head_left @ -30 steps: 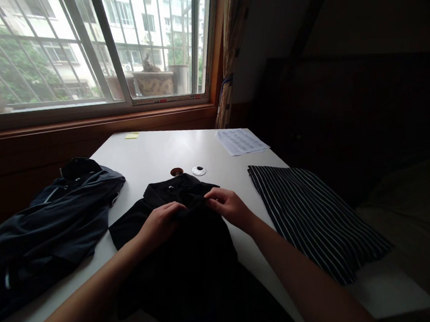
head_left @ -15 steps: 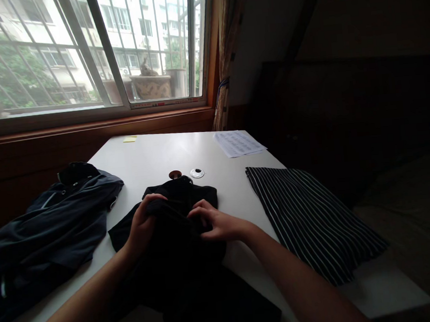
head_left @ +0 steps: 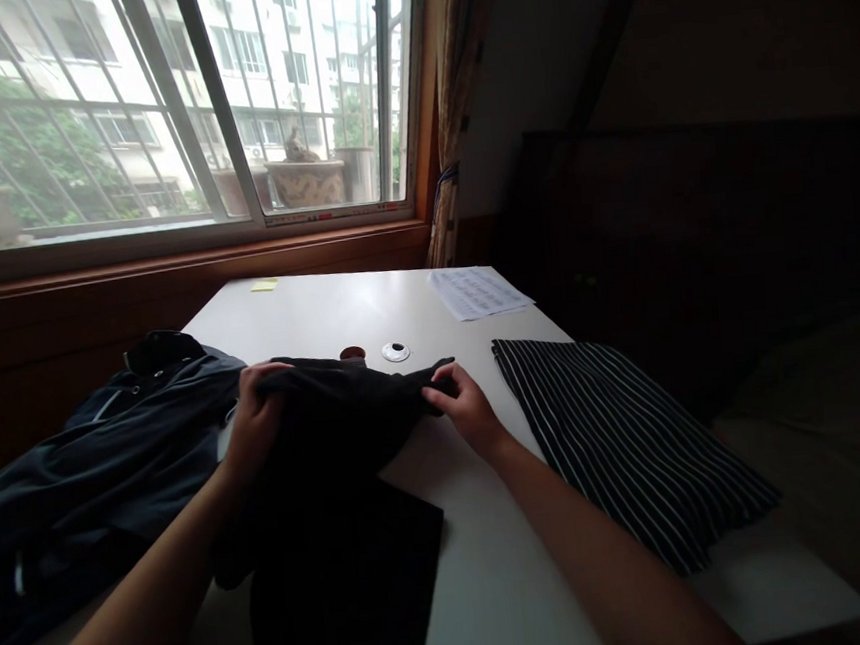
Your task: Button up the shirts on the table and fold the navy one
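Note:
A black garment (head_left: 339, 491) lies on the white table (head_left: 490, 578) in front of me. Its upper part is raised and stretched between my two hands. My left hand (head_left: 254, 423) is closed on the garment's left upper edge. My right hand (head_left: 463, 405) pinches its right upper edge. The lower part of the garment lies flat toward the near table edge.
A dark blue jacket (head_left: 89, 473) lies crumpled at the left. A folded black cloth with white stripes (head_left: 629, 446) lies at the right. Beyond the garment are a small white round object (head_left: 395, 352), a brown one (head_left: 352, 352), a printed sheet (head_left: 478, 291) and a yellow note (head_left: 264, 285). A window stands behind.
Both hands drew apart, the left one toward the left and the right one toward the right, pulling the black garment's top out wide and lifting it off the table.

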A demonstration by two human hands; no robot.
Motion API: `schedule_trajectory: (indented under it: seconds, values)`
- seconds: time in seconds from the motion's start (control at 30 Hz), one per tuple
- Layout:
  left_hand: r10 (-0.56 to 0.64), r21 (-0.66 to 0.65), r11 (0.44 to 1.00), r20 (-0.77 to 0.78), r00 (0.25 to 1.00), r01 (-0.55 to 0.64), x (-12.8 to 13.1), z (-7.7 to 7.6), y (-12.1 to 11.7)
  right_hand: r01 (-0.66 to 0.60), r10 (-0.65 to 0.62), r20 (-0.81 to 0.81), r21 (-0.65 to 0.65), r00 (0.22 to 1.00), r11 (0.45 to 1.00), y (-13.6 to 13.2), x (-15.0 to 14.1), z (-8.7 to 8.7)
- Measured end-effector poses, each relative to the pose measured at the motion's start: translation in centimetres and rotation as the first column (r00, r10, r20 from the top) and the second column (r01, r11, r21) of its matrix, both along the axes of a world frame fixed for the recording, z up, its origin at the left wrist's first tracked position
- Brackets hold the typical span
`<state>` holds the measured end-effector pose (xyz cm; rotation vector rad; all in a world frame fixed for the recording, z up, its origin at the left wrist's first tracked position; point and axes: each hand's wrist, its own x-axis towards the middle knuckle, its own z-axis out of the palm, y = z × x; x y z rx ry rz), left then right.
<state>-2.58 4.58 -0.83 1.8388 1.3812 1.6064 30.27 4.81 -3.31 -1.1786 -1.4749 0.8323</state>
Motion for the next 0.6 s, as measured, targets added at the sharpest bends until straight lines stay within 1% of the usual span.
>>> schedule_trajectory:
  seconds: [0.03, 0.07, 0.13, 0.2, 0.23, 0.3, 0.37, 0.43, 0.53, 0.6]
  values:
    - [-0.047, -0.073, 0.997, -0.141, 0.989, 0.037, 0.2, -0.4, 0.1, -0.008, 0.009, 0.063, -0.012, 0.998, 1.000, 0.1, -0.1, -0.4]
    - [-0.108, -0.141, 0.987, -0.276, 0.955, 0.071, 0.4, -0.7, 0.1, -0.021, 0.024, 0.136, -0.020, 0.990, 1.000, 0.3, -0.1, -0.8]
    - [-0.268, -0.272, 0.951, -0.489, 0.830, 0.147, 1.0, -1.3, -0.2, -0.047, 0.049, 0.286, -0.013, 0.957, 0.999, 0.6, -0.2, -1.6]
    - [-0.389, -0.366, 0.912, -0.619, 0.683, 0.187, 1.6, -1.6, -0.9, -0.072, 0.062, 0.382, 0.011, 0.922, 0.997, 0.7, -0.3, -2.2]
    - [-0.418, -0.390, 0.901, -0.661, 0.623, 0.190, 1.8, -1.6, -1.3, -0.084, 0.070, 0.401, 0.018, 0.914, 0.996, 0.8, -0.3, -2.4]
    - [-0.427, -0.400, 0.899, -0.719, 0.548, 0.176, 2.3, -1.4, -2.1, -0.099, 0.079, 0.400, 0.030, 0.913, 0.995, 0.7, -0.4, -2.6]
    - [-0.413, -0.385, 0.908, -0.749, 0.518, 0.167, 2.7, -1.1, -2.6, -0.075, 0.050, 0.372, 0.053, 0.927, 0.996, 0.7, -0.5, -2.7]
    - [-0.413, -0.374, 0.909, -0.747, 0.521, 0.184, 3.0, -0.8, -2.8, 0.003, -0.024, 0.308, 0.068, 0.951, 0.998, 0.7, -0.3, -2.7]
    - [-0.426, -0.372, 0.903, -0.699, 0.574, 0.217, 3.2, -0.5, -2.7, 0.152, -0.159, 0.183, 0.053, 0.970, 0.987, 1.0, 0.2, -2.8]
    - [-0.413, -0.354, 0.907, -0.651, 0.637, 0.227, 3.0, 0.2, -2.6, 0.211, -0.214, 0.130, 0.040, 0.968, 0.977, 1.3, 0.6, -2.9]
